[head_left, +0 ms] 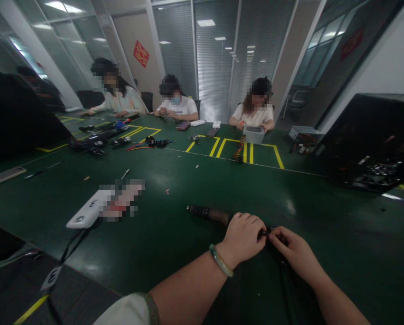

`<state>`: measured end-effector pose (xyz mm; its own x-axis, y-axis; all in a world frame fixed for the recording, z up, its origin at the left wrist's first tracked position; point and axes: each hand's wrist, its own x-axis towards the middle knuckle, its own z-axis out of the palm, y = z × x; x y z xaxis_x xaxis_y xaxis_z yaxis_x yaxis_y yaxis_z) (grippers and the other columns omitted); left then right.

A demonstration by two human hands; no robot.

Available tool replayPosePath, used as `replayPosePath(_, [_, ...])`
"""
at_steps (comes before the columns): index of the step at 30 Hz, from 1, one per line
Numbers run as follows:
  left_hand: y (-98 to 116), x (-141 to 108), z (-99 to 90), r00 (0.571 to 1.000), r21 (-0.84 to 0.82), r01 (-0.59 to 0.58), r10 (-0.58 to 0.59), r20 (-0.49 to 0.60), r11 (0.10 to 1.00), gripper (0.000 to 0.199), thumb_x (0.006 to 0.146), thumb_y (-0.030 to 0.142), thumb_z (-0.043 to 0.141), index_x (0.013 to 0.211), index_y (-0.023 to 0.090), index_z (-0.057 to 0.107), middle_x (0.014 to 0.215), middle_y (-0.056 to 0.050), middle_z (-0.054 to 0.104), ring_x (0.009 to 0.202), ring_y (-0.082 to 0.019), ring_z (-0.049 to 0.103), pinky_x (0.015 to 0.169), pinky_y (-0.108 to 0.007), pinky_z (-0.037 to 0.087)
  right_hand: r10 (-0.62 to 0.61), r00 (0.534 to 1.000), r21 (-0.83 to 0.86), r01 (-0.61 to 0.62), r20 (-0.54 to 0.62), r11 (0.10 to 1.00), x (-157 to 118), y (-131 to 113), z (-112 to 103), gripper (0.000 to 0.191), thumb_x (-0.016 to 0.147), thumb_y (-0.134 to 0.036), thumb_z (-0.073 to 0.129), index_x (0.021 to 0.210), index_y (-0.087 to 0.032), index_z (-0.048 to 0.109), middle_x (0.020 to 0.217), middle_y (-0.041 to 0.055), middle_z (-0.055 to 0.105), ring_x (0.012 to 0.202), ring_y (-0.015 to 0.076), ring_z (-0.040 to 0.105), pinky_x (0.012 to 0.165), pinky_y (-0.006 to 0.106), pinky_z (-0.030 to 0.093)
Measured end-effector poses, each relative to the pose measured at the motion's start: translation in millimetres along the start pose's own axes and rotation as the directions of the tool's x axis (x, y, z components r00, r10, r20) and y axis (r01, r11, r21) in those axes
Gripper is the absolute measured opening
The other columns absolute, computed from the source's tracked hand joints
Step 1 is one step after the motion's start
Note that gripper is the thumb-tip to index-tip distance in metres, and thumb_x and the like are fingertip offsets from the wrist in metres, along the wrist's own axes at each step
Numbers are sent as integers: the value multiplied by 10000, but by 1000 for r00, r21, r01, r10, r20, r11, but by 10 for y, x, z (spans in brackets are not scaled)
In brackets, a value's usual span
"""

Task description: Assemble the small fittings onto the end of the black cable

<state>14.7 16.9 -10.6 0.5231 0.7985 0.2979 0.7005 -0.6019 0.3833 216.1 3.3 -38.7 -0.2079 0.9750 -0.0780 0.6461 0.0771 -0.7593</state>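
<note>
A dark, slim electric screwdriver lies across the green table in front of me, its metal tip pointing left. My left hand, with a green bangle at the wrist, is wrapped around the rear part of its body. Beside it, my right hand pinches at the tool's back end, where a black cord runs down towards me. Fingers hide the exact spot where cord and tool meet. The two hands' fingertips are almost touching.
Left of my hands lie a white power bank and a blurred-out item. Cables and dark parts sit farther back. Across the table, several people work; one handles a grey power supply. A black computer case stands right.
</note>
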Motion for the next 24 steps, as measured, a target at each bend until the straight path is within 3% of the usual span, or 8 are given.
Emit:
replayPosePath(7, [-22,5,28,1000,-36,-18,18,-14,999,26,877,230,593,901,229,600,1003,24,648,983,-175,548,856,-348,365,12,1000,0,-12,-12,1000,-6,28,7,283,876,-503,521,859,-239,622,735,-6,640,675,186,585,588,260,425])
replayPosePath(15, [4,-7,29,999,-19,-2,1,-32,1000,148,851,294,605,983,228,593,1015,12,650,977,-195,549,853,-360,372,18,1000,30,-18,-13,999,-14,5,-2,289,877,-497,520,864,-229,625,745,3,643,683,186,586,592,259,428])
replayPosePath(24, [11,-20,32,999,-9,-26,25,-48,1000,98,864,214,581,962,217,588,994,-3,649,972,-196,555,850,-351,377,6,999,55,-5,-34,998,-65,-122,-37,228,883,-434,538,861,-225,626,767,-2,647,703,178,595,613,250,430])
